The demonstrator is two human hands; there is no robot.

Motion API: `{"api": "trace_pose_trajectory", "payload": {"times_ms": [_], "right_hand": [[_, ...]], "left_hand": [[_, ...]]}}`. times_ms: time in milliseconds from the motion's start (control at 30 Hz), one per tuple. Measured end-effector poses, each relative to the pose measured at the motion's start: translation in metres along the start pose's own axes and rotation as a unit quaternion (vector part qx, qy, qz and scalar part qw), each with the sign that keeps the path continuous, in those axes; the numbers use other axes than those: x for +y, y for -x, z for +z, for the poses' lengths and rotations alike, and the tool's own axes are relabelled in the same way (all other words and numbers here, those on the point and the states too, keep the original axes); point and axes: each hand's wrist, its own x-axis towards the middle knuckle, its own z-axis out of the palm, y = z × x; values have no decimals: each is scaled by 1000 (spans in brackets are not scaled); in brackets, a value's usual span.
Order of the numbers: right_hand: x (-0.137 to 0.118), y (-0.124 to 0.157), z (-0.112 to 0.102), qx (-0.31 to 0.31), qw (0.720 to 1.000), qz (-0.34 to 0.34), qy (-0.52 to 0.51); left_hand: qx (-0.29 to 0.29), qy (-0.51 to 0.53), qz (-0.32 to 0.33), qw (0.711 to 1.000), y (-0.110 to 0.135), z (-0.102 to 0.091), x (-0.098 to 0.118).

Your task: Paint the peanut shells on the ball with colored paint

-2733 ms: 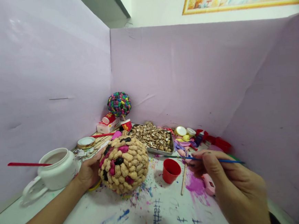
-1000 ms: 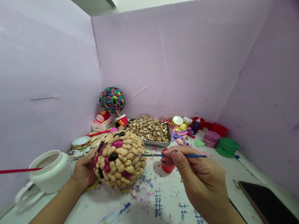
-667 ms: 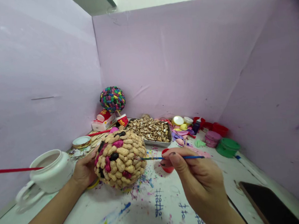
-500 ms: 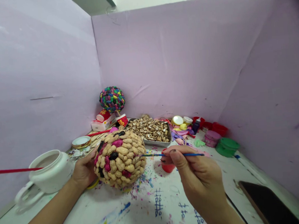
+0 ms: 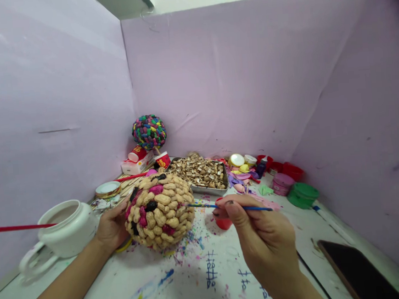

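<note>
A ball covered in peanut shells (image 5: pixel 171 207), mostly plain tan with some shells painted black or magenta, is steadied by my left hand (image 5: pixel 113 225). That hand curls around the ball's left side, its fingertips partly hidden behind it. My right hand (image 5: pixel 266 236) pinches a thin blue paintbrush (image 5: pixel 255 207) between thumb and fingers. The brush lies nearly level, its tip at the right side of the ball. Just behind the right fingers stands a small red cup (image 5: pixel 223 222), partly covered by them.
A metal tray of shells (image 5: pixel 209 191) sits behind the ball, with a multicoloured painted ball (image 5: pixel 149 132) at the back left. A white pot (image 5: pixel 71 233) stands left. Green (image 5: pixel 303 196) and pink (image 5: pixel 282 184) tubs are at right, and a phone (image 5: pixel 357 270) lies front right.
Almost nothing differs. The brush tip and my right hand have shifted very slightly; my left hand still holds the peanut-shell ball in the same place.
</note>
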Motion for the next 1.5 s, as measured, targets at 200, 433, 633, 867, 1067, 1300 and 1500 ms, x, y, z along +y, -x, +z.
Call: {"api": "trace_pose_trajectory", "payload": {"times_ms": [200,433,633,867,1067,1300,1500], "right_hand": [[2,-4,-9,23,999,12,39],[36,-16,-25,1,961,142,239],[73,-7,-10,-103,916,226,315],[67,-11,-17,-88,918,222,316],[17,-18,-24,39,986,138,81],[-3,-8,-6,38,994,92,-52],[0,-6,1,39,988,116,-93]], "left_hand": [[-7,8,-5,1000,-2,-1,-1],[-7,12,-3,1000,-9,-7,-2],[4,20,6,1000,-12,-10,-2],[9,17,-12,1000,-12,-11,0],[12,10,-13,1000,-13,-11,-1],[3,6,-7,1000,-10,-8,-1],[-13,20,-15,1000,-9,-8,-1]]}}
